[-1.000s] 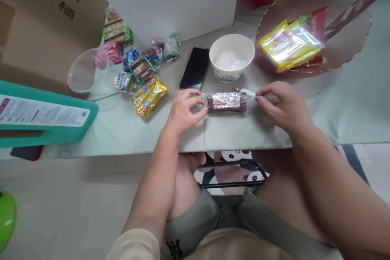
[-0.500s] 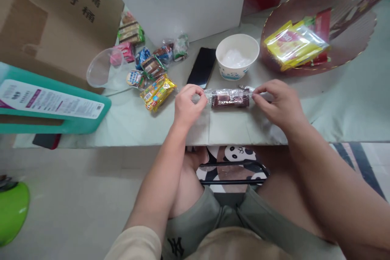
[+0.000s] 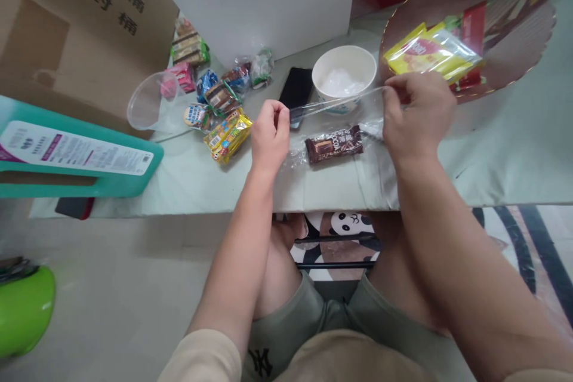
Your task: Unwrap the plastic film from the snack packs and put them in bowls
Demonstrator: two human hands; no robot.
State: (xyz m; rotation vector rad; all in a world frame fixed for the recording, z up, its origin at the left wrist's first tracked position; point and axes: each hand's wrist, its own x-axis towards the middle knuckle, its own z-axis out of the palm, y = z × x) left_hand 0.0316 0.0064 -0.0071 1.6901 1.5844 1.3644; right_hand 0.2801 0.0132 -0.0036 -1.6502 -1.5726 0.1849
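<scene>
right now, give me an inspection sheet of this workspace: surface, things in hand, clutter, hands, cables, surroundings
surface: pale, creased cloth
things in hand: taut clear film; brown packet inside or beneath it, cannot tell which
clutter: wrapped snacks, clear cup, phone, paper bowl, pink bowl holding yellow packets
hands: left hand and right hand each pinch the film's edge
cables: nothing seen
surroundings: cardboard box, teal container, green object at lower left

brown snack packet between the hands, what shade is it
The snack packet is dark brown with pale print, in the head view.
</scene>
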